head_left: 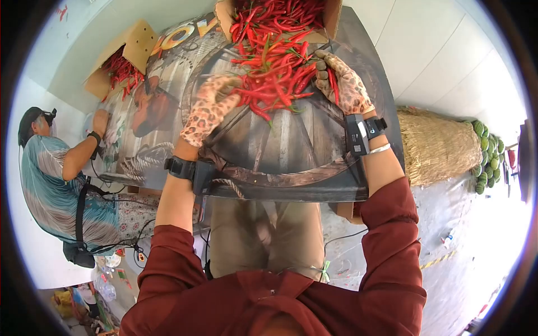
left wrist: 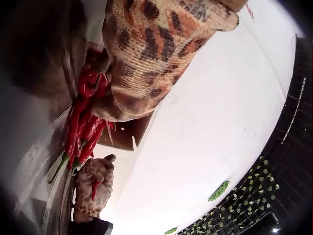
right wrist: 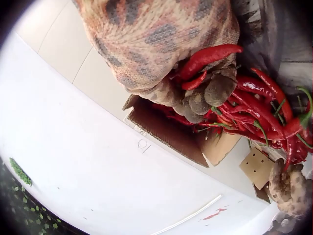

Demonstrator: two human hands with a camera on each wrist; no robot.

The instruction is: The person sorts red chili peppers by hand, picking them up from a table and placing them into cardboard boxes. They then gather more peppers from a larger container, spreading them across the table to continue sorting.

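Note:
A loose pile of red chilli peppers [head_left: 274, 73] with green stems lies on the printed tabletop [head_left: 286, 143]. At its left edge is my left hand [head_left: 210, 107], in a leopard-print glove and slightly blurred. Its thumb and fingers are spread apart beside the nearest chillies [left wrist: 88, 125]. On the pile's right side, my right hand [head_left: 344, 87] wears a matching glove with dirty fingertips. Its curled fingers hold a few chillies [right wrist: 208, 61] against the palm, one of them sticking out past the fingers.
An open cardboard box [head_left: 332, 19] full of chillies lies behind the pile. Another chilli box [head_left: 131, 47] stands at the far left, near a seated person [head_left: 67, 173]. Right of the table are a straw-coloured covered stack [head_left: 440, 145] and green melon-like produce [head_left: 490, 157].

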